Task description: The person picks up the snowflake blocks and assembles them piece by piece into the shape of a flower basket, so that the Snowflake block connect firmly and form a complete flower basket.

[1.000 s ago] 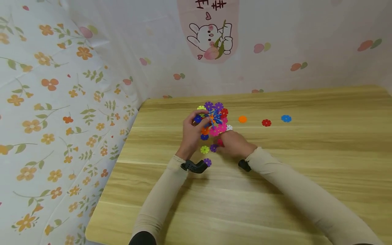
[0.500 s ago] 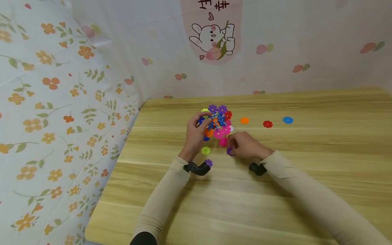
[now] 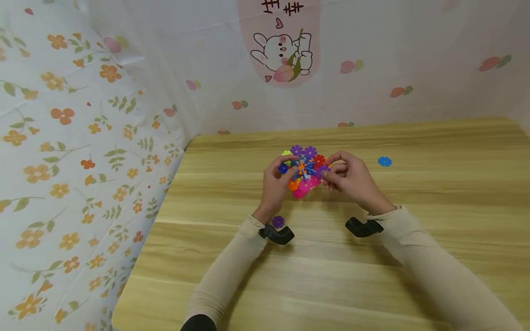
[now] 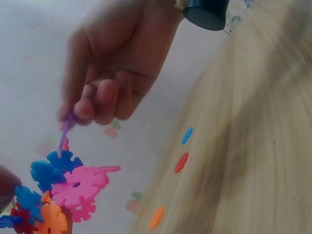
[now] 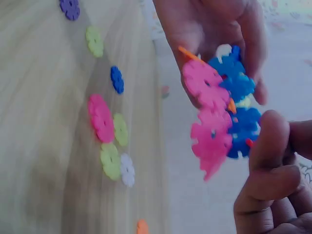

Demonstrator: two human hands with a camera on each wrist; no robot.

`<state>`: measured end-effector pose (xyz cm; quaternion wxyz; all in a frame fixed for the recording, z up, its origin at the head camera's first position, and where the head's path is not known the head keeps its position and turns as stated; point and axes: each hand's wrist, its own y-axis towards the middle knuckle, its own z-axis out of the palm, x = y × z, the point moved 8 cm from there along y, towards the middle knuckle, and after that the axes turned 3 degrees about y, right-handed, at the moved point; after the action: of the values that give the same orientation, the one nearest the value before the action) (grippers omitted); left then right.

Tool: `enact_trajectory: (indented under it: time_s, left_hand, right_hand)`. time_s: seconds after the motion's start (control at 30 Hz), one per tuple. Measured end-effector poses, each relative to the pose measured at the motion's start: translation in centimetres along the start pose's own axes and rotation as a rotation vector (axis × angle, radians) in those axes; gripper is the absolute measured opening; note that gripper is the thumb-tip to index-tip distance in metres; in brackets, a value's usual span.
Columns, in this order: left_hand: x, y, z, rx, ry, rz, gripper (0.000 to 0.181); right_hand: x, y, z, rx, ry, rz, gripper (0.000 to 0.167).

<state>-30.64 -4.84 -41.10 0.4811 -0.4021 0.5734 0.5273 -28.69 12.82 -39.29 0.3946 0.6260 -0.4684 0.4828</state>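
The cluster (image 3: 302,168) is between the left hand (image 3: 276,181) and the right hand (image 3: 357,178), above the bench (image 3: 422,248). The pinched disc (image 3: 322,172) is at its right side. Loose discs (image 5: 101,118) lie on the bench below. Cloth (image 3: 356,92) hangs behind the bench and to its left.

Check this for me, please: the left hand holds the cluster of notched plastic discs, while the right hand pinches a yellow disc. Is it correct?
Only the colour is wrong: the right hand pinches a purple notched disc, not a yellow one, as the head view shows. The left hand does hold the cluster of notched plastic discs.
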Motion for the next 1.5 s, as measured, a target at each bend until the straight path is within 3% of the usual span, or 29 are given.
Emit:
enact_trajectory:
  time_s: [0.13,0.3,0.53,0.73,0.87,0.97,1.17,1.33,1.5]
  left_hand:
    - [-0.2,-0.1,0.5,-0.005,0.0,0.051,0.024]
    - [0.2,-0.2,0.6,-0.04,-0.038,0.045,0.021]
    - [0.2,-0.5,0.2,-0.113,0.118,0.079,0.018]
    - [0.2,-0.8,0.2,-0.161,0.17,0.101,0.017]
    - [0.0,-0.8,0.4,-0.172,0.186,0.113,0.017]
    - [0.0,-0.7,0.6,-0.157,0.197,0.115,0.017]
    - [0.2,-0.9,1.0,-0.055,0.202,0.081,0.023]
    - [1.0,-1.4,0.9,0.071,0.137,-0.029,0.038]
    - [1.8,-1.6,0.2,0.092,0.076,-0.149,0.05]
  right_hand:
    - [-0.2,0.0,0.1,-0.043,-0.012,-0.023,0.022]
    - [-0.3,0.3,0.4,-0.089,-0.049,-0.05,0.019]
    - [0.0,0.4,1.3,-0.085,-0.096,-0.068,0.014]
    - [-0.1,0.5,1.6,-0.152,-0.139,-0.087,0.013]
    - [-0.6,0.6,1.4,-0.164,-0.106,-0.103,0.014]
    - [-0.9,0.8,1.0,-0.154,-0.08,-0.095,0.014]
    - [-0.9,1.2,-0.3,-0.155,-0.183,-0.118,0.012]
    - [-0.8,1.2,-1.2,-0.13,-0.167,-0.109,0.02]
    - [-0.5,1.4,-1.5,-0.098,-0.199,-0.104,0.021]
